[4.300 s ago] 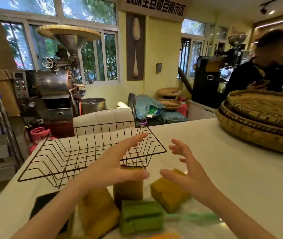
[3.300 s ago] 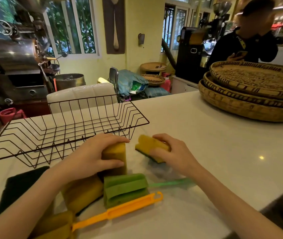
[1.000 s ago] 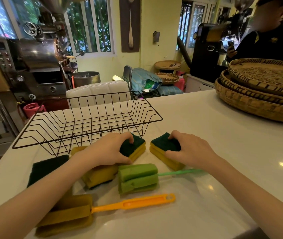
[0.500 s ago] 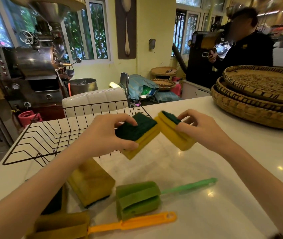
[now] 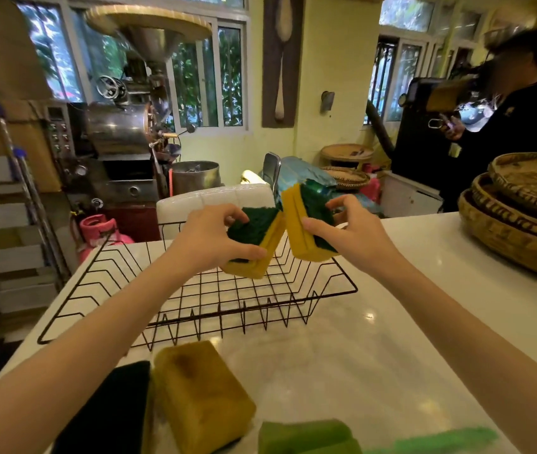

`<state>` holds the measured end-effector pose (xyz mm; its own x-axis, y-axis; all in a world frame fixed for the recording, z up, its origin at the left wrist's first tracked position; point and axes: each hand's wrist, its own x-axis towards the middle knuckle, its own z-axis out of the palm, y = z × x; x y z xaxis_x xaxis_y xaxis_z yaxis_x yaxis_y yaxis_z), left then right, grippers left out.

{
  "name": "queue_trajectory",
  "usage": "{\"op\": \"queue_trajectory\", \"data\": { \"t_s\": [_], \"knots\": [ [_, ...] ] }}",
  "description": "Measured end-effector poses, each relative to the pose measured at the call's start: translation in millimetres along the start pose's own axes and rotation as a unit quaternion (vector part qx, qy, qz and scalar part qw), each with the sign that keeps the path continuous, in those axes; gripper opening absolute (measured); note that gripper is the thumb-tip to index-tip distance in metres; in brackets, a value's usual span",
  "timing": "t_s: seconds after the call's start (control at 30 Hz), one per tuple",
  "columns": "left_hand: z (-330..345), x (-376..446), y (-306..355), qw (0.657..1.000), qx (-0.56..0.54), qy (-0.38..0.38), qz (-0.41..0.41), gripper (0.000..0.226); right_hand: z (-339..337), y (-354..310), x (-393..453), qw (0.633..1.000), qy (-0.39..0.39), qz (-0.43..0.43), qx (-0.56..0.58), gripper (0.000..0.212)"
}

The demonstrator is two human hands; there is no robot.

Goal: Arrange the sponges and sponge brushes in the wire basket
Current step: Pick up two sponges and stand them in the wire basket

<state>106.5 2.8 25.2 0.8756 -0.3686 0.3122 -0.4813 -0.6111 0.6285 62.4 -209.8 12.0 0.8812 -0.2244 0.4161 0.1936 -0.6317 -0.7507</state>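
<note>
Both sponges are now lifted from the desk and carried over the wire basket: the left hand pinches one yellow-green sponge with its fingers, and the right hand pinches the other sponge. Below the fingers the basket holds nothing, so I judge the lowering comes next, while more sponges wait on the desk nearer the body.

Inside a coffee roastery shop: steel drum coffee roaster with funnel hopper by the windows, pink gas cylinder below, stacked woven bamboo trays on a white stone counter, black machine behind.
</note>
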Motion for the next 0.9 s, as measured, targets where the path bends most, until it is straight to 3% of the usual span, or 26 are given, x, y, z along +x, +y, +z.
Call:
{"op": "queue_trajectory", "data": {
  "t_s": [0.27,0.53,0.7,0.9],
  "knots": [
    [32.8,39.9,-50.3,0.984,0.146,-0.048,-0.088,0.06,48.5,14.3,38.6,0.994,-0.055,0.003,-0.098,0.062],
    [51.9,54.7,-67.4,0.972,0.202,-0.046,-0.114,0.06,78.9,22.2,59.1,0.948,-0.167,0.007,-0.272,0.056],
    [58.8,56.5,-67.0,0.971,0.199,-0.061,-0.113,0.065,92.3,19.9,67.8,0.942,-0.187,0.001,-0.278,0.041],
    [55.1,52.6,-63.7,0.975,0.169,-0.108,-0.097,0.064,111.2,27.6,68.6,0.92,-0.224,0.043,-0.32,0.044]
  ]
}}
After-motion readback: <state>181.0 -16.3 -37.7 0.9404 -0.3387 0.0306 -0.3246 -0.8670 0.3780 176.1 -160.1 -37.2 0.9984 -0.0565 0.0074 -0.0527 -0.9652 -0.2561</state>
